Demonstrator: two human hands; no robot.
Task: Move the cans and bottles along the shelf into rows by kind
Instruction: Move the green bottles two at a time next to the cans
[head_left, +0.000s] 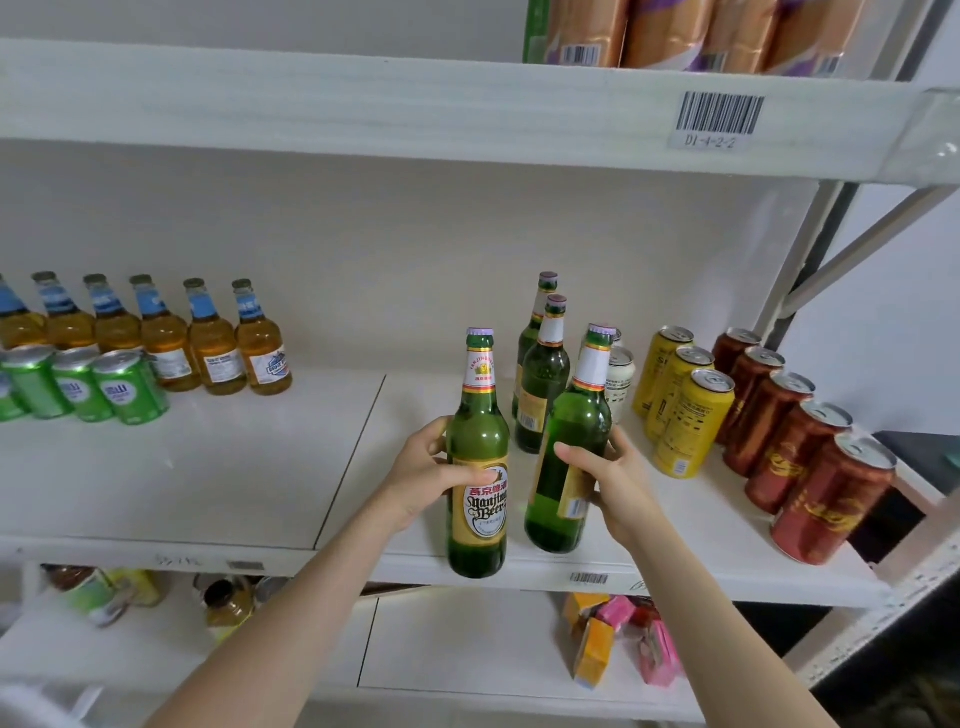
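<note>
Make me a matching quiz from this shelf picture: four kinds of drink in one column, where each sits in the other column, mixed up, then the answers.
Things
1. amber bottles
2. green cans
3. yellow cans
4. red-brown cans

Places
A. rightmost row on the shelf
B. back left of the shelf
C. between the white cans and the red-brown cans
D. front left, just before the amber bottles

Pairs: 1-B, 2-D, 3-C, 4-A
</note>
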